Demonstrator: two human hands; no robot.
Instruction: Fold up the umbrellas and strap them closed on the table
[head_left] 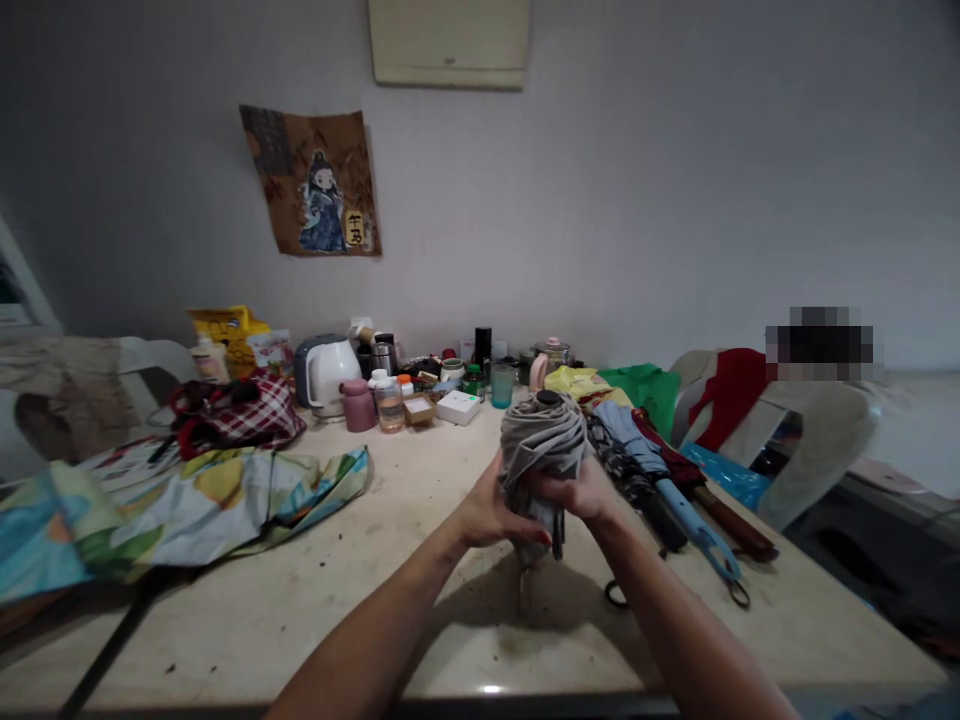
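Note:
A grey folding umbrella [541,440], its cloth gathered in twisted folds, stands roughly upright over the table's near middle, dark cap on top. Round its left side wraps my left hand [491,510], thumb across the front. My right hand [574,490] closes on it from the right, fingers pressed into the folds. Below my hands a narrow part of the umbrella points down to the tabletop. Folded umbrellas lie to the right: a black patterned one [637,490], a light blue one [675,500] with a looped handle, and a dark red one [686,470] with a wooden handle.
On the left, a colourful patterned umbrella [187,510] lies spread loosely, its dark shaft reaching the near edge. Behind it are a plaid bag [262,412] and a kettle [334,370]. Jars, a white box [458,407] and a teal glass [502,386] line the back. Chairs flank the table.

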